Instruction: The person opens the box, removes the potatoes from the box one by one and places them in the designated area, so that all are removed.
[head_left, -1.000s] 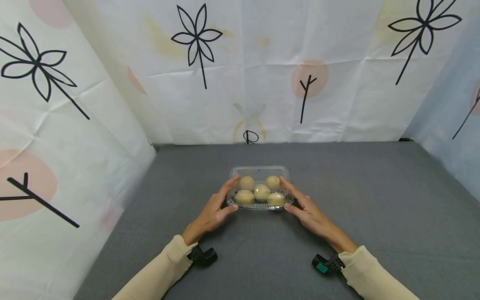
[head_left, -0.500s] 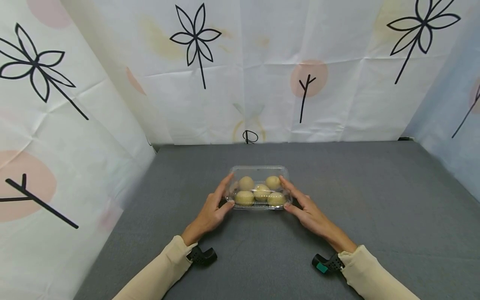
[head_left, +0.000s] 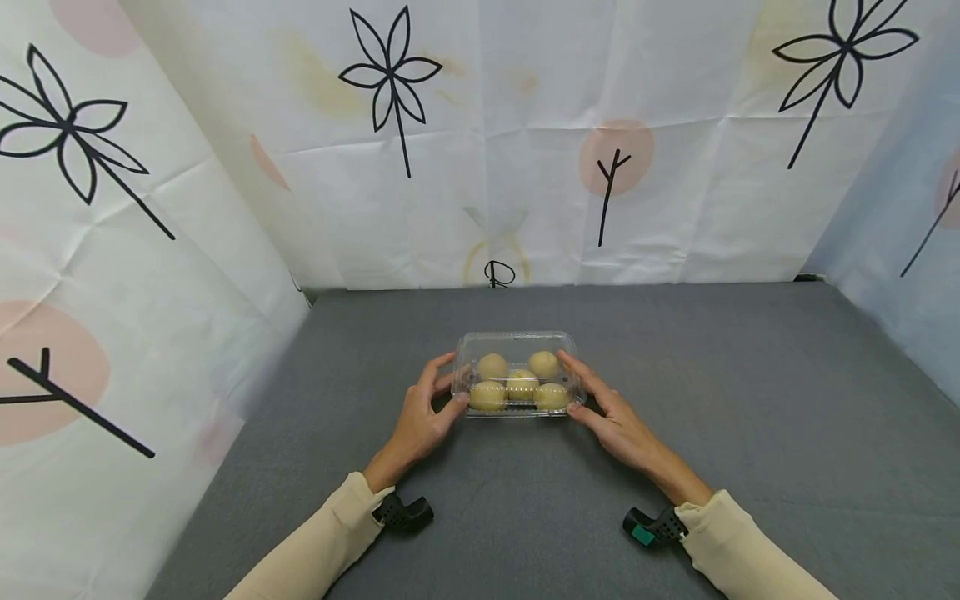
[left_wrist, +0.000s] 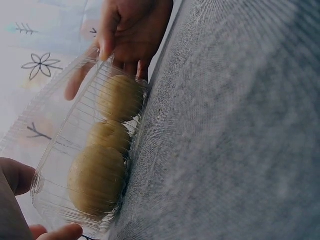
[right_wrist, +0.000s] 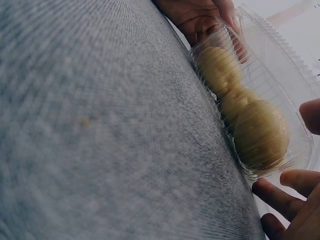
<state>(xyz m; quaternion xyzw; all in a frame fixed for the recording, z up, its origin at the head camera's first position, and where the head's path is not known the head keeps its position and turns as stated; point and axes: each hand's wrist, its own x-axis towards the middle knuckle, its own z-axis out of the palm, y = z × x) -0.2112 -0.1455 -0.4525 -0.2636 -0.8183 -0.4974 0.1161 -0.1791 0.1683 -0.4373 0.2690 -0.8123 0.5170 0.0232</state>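
Note:
A clear plastic clamshell container point(head_left: 517, 342) rests on the grey table, holding several round yellow potatoes point(head_left: 488, 397). My left hand point(head_left: 420, 421) is at its left end, thumb on the near corner and fingers along the side. At the right end, my right hand point(head_left: 618, 425) holds the near corner with its thumb, the index finger reaching up the side. The left wrist view shows the potatoes point(left_wrist: 97, 180) through the ribbed wall, and a clear lid panel point(left_wrist: 55, 95) slanting behind the rim. Whether the lid is fastened I cannot tell.
Grey cloth point(head_left: 517, 517) covers the table. White patterned sheets point(head_left: 525, 192) hang behind and at both sides. Each wrist wears a black strap with a camera point(head_left: 408, 512).
My left fingers have slid outward off the container's top to its left side, and the thumb has shifted slightly left. The right hand and the container stay nearly where they were.

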